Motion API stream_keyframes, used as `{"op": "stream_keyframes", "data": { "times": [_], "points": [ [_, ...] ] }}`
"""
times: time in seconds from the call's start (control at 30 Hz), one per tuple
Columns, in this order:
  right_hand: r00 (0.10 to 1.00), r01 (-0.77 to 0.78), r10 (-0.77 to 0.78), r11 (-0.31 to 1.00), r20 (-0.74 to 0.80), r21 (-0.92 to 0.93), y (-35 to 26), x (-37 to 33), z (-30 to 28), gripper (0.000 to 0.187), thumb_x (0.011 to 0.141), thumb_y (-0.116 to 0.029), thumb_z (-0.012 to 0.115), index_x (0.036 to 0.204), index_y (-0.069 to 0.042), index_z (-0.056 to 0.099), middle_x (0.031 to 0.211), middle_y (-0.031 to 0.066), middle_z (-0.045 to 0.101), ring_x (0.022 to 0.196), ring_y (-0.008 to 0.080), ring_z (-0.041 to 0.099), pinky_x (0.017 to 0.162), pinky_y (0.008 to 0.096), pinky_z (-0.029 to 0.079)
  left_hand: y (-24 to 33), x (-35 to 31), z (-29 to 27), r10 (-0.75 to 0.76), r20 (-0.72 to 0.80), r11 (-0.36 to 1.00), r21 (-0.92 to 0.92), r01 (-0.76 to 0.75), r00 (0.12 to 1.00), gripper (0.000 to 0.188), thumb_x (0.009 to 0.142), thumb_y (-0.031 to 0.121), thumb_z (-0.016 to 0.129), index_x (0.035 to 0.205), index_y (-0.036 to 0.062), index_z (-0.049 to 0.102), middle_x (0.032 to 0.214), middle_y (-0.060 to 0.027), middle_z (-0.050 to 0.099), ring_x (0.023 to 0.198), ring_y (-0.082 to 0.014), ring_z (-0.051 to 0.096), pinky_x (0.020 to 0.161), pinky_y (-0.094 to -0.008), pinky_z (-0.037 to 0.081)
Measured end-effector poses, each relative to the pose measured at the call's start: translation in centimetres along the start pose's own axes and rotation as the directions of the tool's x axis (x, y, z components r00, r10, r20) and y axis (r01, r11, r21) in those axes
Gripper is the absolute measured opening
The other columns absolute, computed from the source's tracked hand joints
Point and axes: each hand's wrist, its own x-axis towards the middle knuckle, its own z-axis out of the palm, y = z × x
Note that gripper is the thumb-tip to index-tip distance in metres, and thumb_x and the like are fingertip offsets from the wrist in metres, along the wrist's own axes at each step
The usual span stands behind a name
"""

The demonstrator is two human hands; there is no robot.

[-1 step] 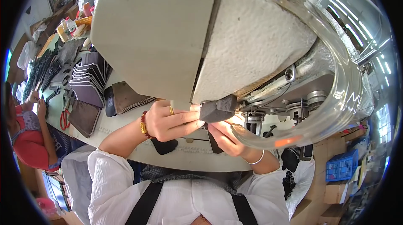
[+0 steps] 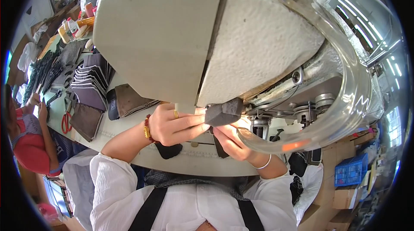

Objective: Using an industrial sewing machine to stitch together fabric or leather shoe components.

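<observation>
A large cream sewing machine (image 2: 263,37) fills the upper middle, and a lamp glows under its head. At its lower tip sits a dark grey block (image 2: 223,112), which hides my fingertips. My left hand (image 2: 172,124), with a ring and a beaded bracelet, reaches in from the left with fingers closed toward the block. My right hand (image 2: 233,142), a bangle on its wrist, pinches just below the block. A small dark edge shows between the hands; what they hold is mostly hidden. A dark fabric piece (image 2: 168,150) lies below my left hand.
Stacked dark fabric pieces (image 2: 89,86) with pale edges and red-handled scissors (image 2: 66,121) lie on the table's left. A co-worker (image 2: 34,140) in red sits there. A clear curved guard (image 2: 355,101) arches on the right; a blue crate (image 2: 351,170) stands beyond.
</observation>
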Motion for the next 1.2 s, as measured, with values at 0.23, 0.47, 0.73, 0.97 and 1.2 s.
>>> {"op": "stream_keyframes", "data": {
  "times": [0.23,0.47,0.73,0.97,1.2],
  "points": [
    [0.980,0.159,-0.084,0.879,0.181,-0.450,0.0,1.3,-1.5,0.025,0.089,-0.003,0.071,0.114,0.004,0.070,0.109,0.0097,0.070,0.101,0.0190,0.071,0.090,0.0302,0.063,0.7,0.4,-0.6,-0.039,0.074,0.998,0.045,0.036,0.997,0.015,0.076,0.008,0.077,0.091,0.0070,0.078,0.098,-0.0055,0.076,0.096,-0.0223,0.076,0.074,-0.0349,0.062],
    [0.665,0.626,-0.093,-0.471,0.741,-0.622,-0.4,0.8,-3.2,0.039,0.097,-0.013,0.066,0.130,0.007,0.065,0.127,0.0166,0.068,0.121,0.0250,0.067,0.111,0.0359,0.055,1.1,-0.2,-0.6,-0.079,0.139,0.992,0.112,0.064,0.987,0.015,0.075,0.006,0.078,0.090,0.0082,0.078,0.097,-0.0019,0.075,0.092,-0.0218,0.076,0.069,-0.0352,0.060],
    [0.712,0.539,0.032,-0.665,0.701,-0.517,-0.8,-0.7,-0.2,0.035,0.095,-0.016,0.068,0.123,0.004,0.068,0.124,0.0177,0.070,0.115,0.0279,0.068,0.103,0.0392,0.055,0.0,-4.8,2.8,-0.271,0.149,0.963,0.027,0.270,0.951,0.020,0.070,0.003,0.083,0.089,0.0069,0.077,0.096,-0.0059,0.074,0.092,-0.0253,0.075,0.072,-0.0369,0.060],
    [0.777,0.561,-0.136,-0.291,0.614,-0.775,0.0,0.1,-1.6,0.033,0.093,-0.015,0.069,0.121,0.003,0.070,0.122,0.0175,0.071,0.111,0.0290,0.069,0.096,0.0404,0.054,0.0,-9.4,4.3,-0.459,0.072,0.883,-0.075,0.464,0.885,0.033,0.079,0.001,0.085,0.110,0.0067,0.077,0.117,-0.0142,0.073,0.098,-0.0325,0.074,0.080,-0.0418,0.061],
    [0.854,0.513,-0.168,0.106,0.493,-0.852,0.4,0.7,-2.2,0.031,0.091,-0.014,0.071,0.118,0.001,0.072,0.120,0.0173,0.073,0.107,0.0301,0.070,0.088,0.0416,0.053,-0.3,-11.6,4.9,-0.519,0.191,0.847,-0.014,0.531,0.833,0.036,0.081,0.002,0.084,0.115,0.0082,0.076,0.112,-0.0133,0.075,0.095,-0.0316,0.075,0.080,-0.0409,0.062]
  ]
}}
